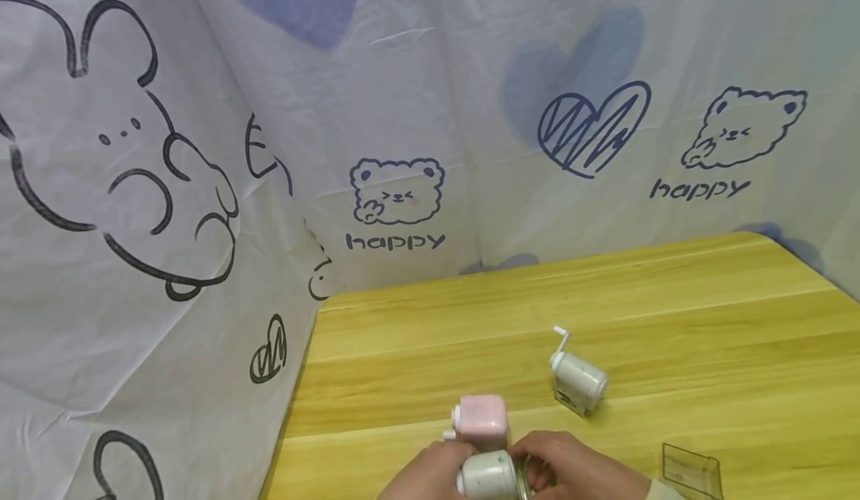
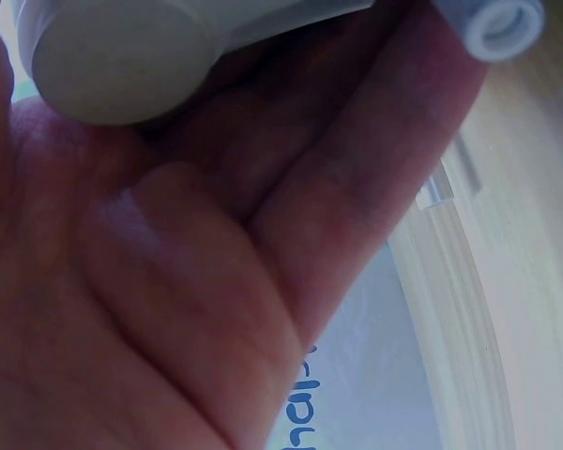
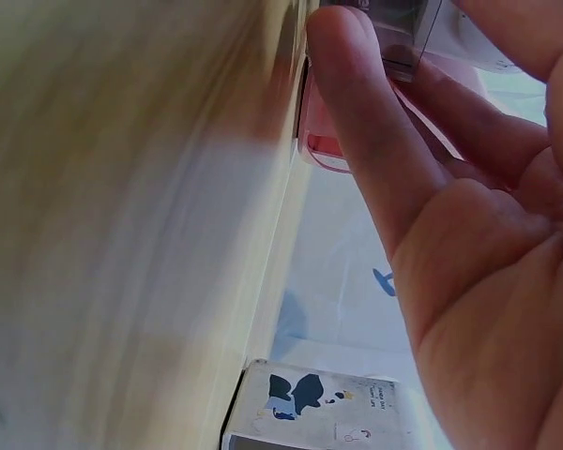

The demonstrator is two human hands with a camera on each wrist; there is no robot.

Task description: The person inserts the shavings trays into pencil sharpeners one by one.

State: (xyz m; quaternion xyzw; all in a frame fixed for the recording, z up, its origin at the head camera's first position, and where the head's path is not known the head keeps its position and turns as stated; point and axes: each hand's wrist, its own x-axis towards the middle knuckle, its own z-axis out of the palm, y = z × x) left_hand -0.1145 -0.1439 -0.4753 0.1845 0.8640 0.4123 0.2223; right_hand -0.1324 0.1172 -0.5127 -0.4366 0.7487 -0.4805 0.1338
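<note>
A grey-white hand-crank pencil sharpener [image 1: 489, 475] is between both hands at the table's near side. My left hand [image 1: 433, 472] holds it from its crank side; in the left wrist view its round crank hub [image 2: 122, 61] lies at the palm and the crank's knob [image 2: 507, 28] sticks out past the fingers. My right hand [image 1: 571, 466] grips the opposite end, its fingers at the clear shavings drawer [image 3: 403, 33]. Just beyond stands a pink pencil sharpener [image 1: 484, 416]. The hands hide parts of the held sharpener.
Another grey-white pencil sharpener [image 1: 581, 382], printed with a dark picture, stands farther back on the right. A loose clear shavings drawer [image 1: 690, 472] lies at the near right. A patterned cloth [image 1: 416, 112] hangs behind and left of the wood-grain table [image 1: 383, 351].
</note>
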